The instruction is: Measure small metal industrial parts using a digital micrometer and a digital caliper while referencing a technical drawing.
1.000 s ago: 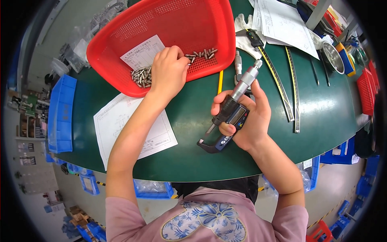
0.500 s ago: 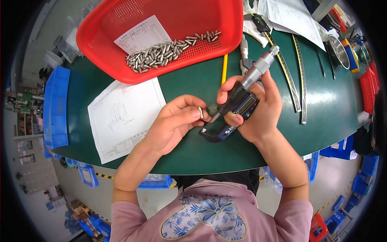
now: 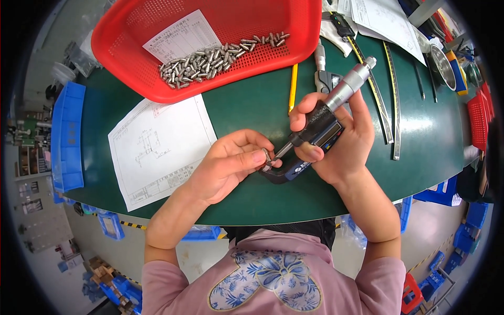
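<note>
My right hand (image 3: 341,136) is wrapped round a digital micrometer (image 3: 320,126), its silver thimble pointing up and right and its dark frame curving down to the left. Between the thumb and fingers of my left hand (image 3: 231,165) is a small metal pin (image 3: 268,156), close to the gap between the micrometer's spindle and anvil. Whether the pin touches the measuring faces I cannot tell. Beyond my hands stands a red perforated basket (image 3: 121,68) holding a heap of similar metal pins (image 3: 202,65) and a printed sheet (image 3: 184,39).
A drawing sheet (image 3: 163,152) lies left on the green table (image 3: 430,136), near a blue bin (image 3: 68,139). A yellow pencil (image 3: 293,89), a second micrometer (image 3: 321,68), a caliper (image 3: 362,60) and a steel bowl (image 3: 442,67) lie beyond and to the right.
My left hand has brought the pin right and slightly down, nearer the micrometer's jaws. The pin has tilted. The micrometer has shifted slightly right in the picture.
</note>
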